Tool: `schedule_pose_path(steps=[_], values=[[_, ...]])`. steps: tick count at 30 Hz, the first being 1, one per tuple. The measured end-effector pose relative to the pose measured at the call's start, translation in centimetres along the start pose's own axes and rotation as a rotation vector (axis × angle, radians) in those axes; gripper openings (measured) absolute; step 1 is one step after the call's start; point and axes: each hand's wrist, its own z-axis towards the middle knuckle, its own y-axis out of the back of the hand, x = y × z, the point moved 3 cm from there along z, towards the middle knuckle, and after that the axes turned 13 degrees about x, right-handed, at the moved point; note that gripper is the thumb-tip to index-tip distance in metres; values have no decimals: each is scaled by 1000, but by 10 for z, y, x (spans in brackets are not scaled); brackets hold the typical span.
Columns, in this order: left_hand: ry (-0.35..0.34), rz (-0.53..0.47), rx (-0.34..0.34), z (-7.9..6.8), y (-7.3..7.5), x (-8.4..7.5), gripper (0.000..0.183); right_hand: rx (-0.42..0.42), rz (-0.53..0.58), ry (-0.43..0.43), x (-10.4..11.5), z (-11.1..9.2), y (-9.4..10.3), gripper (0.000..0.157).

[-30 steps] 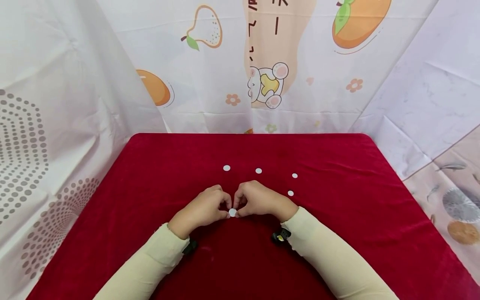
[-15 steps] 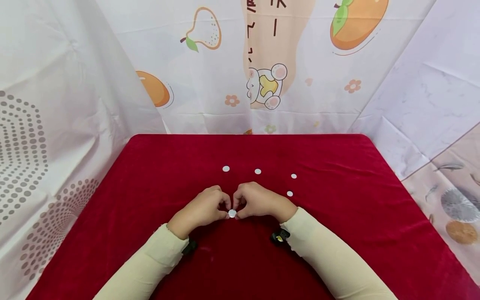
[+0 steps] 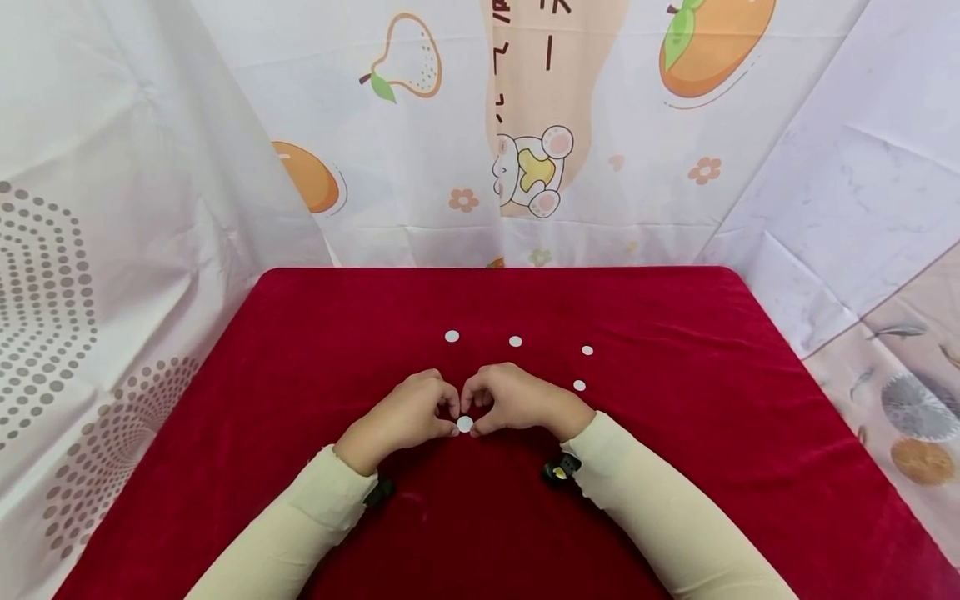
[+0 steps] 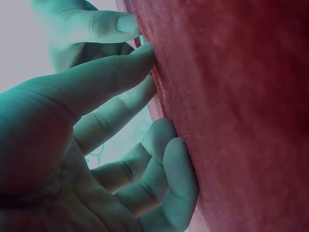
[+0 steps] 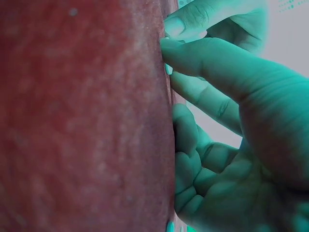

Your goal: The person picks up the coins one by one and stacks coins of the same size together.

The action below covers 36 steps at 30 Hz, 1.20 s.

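A small white disc (image 3: 465, 424) lies flat on the red cloth between my two hands. From its left side, the thumb and forefinger of my left hand (image 3: 408, 417) grip its edge. My right hand (image 3: 517, 402) holds the opposite side with its thumb and curled forefinger. The thumb tips nearly meet at the near edge. In the left wrist view, the left thumb (image 4: 116, 72) presses down at the cloth, its other fingers curled against the surface. The right wrist view has the right thumb (image 5: 203, 55) set likewise, with the disc mostly hidden behind the fingertips.
Several more white discs lie beyond the hands: a far-left disc (image 3: 452, 336), a far-middle disc (image 3: 515, 341), a far-right disc (image 3: 587, 350) and a nearer disc (image 3: 579, 385). The red-covered table (image 3: 337, 325) ends at a printed curtain (image 3: 420, 167).
The right forefinger has shifted slightly left, toward the left hand's fingers. Both hands stay around the same disc, and the other discs keep their places.
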Motion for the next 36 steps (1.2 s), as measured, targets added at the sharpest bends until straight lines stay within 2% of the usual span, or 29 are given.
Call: schedule_pose_path(steps=[10, 17, 22, 31, 36], values=[[21, -19, 17, 1, 2, 1, 22, 4, 3, -21, 1, -1, 1, 17], [9, 2, 20, -1, 5, 1, 21, 2, -3, -18, 0, 0, 1, 17], [31, 16, 22, 0, 9, 1, 22, 10, 10, -23, -1, 0, 1, 16], [87, 39, -5, 6, 38, -10, 14, 14, 28, -24, -5, -1, 1, 15], [122, -18, -42, 7, 62, -8, 14, 17, 30, -10, -5, 2, 0, 15]])
